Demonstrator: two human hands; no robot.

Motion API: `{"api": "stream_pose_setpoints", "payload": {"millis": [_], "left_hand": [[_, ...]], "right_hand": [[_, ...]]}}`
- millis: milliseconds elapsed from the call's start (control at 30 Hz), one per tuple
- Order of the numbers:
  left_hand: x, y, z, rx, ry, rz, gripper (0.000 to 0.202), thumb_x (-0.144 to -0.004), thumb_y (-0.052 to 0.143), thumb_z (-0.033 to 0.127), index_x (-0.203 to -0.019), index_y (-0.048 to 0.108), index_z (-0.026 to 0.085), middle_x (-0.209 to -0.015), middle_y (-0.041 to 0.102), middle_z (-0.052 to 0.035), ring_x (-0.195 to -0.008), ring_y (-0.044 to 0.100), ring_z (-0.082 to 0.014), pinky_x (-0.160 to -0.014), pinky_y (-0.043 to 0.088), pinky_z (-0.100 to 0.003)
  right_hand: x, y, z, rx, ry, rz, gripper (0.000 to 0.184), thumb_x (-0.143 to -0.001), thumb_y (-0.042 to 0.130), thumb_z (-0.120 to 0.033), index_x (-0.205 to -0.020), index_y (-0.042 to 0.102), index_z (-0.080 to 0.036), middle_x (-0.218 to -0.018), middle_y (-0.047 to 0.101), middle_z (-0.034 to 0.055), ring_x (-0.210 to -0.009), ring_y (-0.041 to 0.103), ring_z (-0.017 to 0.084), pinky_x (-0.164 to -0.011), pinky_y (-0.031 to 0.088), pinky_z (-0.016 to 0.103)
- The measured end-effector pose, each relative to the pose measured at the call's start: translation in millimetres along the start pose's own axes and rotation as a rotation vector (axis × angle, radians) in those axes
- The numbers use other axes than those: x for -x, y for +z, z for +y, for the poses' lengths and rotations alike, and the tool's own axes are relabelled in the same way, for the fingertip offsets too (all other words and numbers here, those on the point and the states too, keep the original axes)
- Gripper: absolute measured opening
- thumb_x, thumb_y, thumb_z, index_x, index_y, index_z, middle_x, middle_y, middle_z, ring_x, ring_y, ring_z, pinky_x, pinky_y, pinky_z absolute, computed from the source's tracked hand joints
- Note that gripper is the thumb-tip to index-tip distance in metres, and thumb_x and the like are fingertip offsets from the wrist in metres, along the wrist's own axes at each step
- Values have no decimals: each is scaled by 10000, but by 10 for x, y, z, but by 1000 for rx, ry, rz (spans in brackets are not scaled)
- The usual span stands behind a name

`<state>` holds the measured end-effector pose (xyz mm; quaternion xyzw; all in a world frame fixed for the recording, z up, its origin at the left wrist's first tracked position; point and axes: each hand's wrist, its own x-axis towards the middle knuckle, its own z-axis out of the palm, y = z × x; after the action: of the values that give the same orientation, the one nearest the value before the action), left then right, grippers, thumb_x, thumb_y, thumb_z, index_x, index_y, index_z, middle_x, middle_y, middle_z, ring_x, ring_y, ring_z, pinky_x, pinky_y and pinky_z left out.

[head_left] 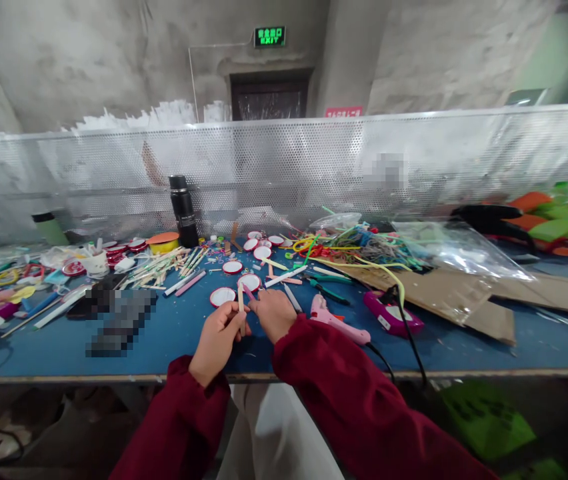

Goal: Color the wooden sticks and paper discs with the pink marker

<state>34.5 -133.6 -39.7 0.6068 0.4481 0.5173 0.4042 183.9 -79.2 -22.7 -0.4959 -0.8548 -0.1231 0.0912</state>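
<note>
My left hand (218, 337) and my right hand (275, 313) meet over the near middle of a blue table (174, 333). Both are closed in a pinch on thin craft sticks (241, 301): a pale wooden one stands upright between them, with a pink one at its top. Both sleeves are dark red. Just beyond the hands lie round white discs with red rims (223, 296). A pink glue gun (337, 323) rests right of my right hand, its black cord running off the table edge.
Loose sticks and straws (174, 267) are scattered left of centre. A black flask (183, 210) stands at the back. Cardboard sheets (444, 293), a clear plastic bag (457, 250), tangled coloured wires (359, 247) and a purple tool (394, 313) fill the right. A perforated metal screen (284, 167) borders the far side.
</note>
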Motion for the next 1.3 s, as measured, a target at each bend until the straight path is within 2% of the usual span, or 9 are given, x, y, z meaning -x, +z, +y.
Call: {"api": "stream_pose_setpoints", "payload": {"millis": [200,300,400,533,733,833,933,1133,1300], "left_hand": [[-8,-9,-25,-1,32,47,292,-928,558,449,-923,626,165,-684,630,18,-572,505,-102,-591,398,-228],[-12,-6,-25,23,40,40,307,-918,572,470,-852,608,172,-688,629,16,-585,503,-105,-598,393,-230],[-6,-2,-17,39,46,31,326,-917,573,484,-810,594,177,-692,632,15,-599,499,-108,-606,391,-231],[6,0,-5,23,55,34,336,-937,550,477,-790,586,176,-706,635,13,-609,495,-108,-618,392,-235],[2,-2,2,24,58,46,325,-943,547,460,-792,579,174,-724,628,11,-597,501,-102,-615,401,-237],[-4,-1,-6,26,56,55,322,-936,552,470,-814,586,174,-742,630,7,-593,501,-100,-606,402,-235],[-13,1,-19,55,38,51,282,-922,577,460,-905,591,178,-756,631,11,-584,506,-99,-584,404,-231],[-19,6,-20,100,26,9,252,-909,609,421,-962,580,177,-773,628,9,-645,555,-109,-589,444,-223],[-9,12,-4,107,18,8,250,-898,623,418,-940,584,175,-739,615,18,-616,540,-101,-582,431,-220]], "right_hand": [[28,-124,14,-125,-5,96,281,-979,472,-185,-1121,714,-189,-1002,706,123,-943,651,231,-780,450,325],[90,-135,5,-192,0,348,265,-976,483,-184,-1108,712,-205,-942,709,93,-924,631,214,-833,443,317],[143,-90,-19,-258,20,679,219,-976,492,-224,-921,703,-212,-839,690,67,-855,607,195,-830,430,304],[183,-51,-31,-374,34,878,229,-952,505,-254,-759,622,-214,-704,625,43,-713,573,184,-719,428,294],[235,-111,-9,-510,-32,849,272,-987,472,-239,-1160,675,-188,-941,726,84,-877,665,186,-820,486,287],[219,-112,0,-537,-71,822,311,-997,466,-236,-1241,654,-196,-1011,740,92,-951,676,185,-864,496,290],[181,-92,3,-538,-94,859,250,-975,496,-232,-1148,674,-203,-996,747,90,-940,675,200,-895,493,337],[169,-70,-18,-592,-83,953,112,-922,581,-292,-826,602,-238,-700,678,17,-682,620,181,-825,489,368],[196,-88,-12,-634,-152,987,62,-888,559,-200,-849,576,-244,-713,678,7,-664,612,174,-821,486,371]]}}
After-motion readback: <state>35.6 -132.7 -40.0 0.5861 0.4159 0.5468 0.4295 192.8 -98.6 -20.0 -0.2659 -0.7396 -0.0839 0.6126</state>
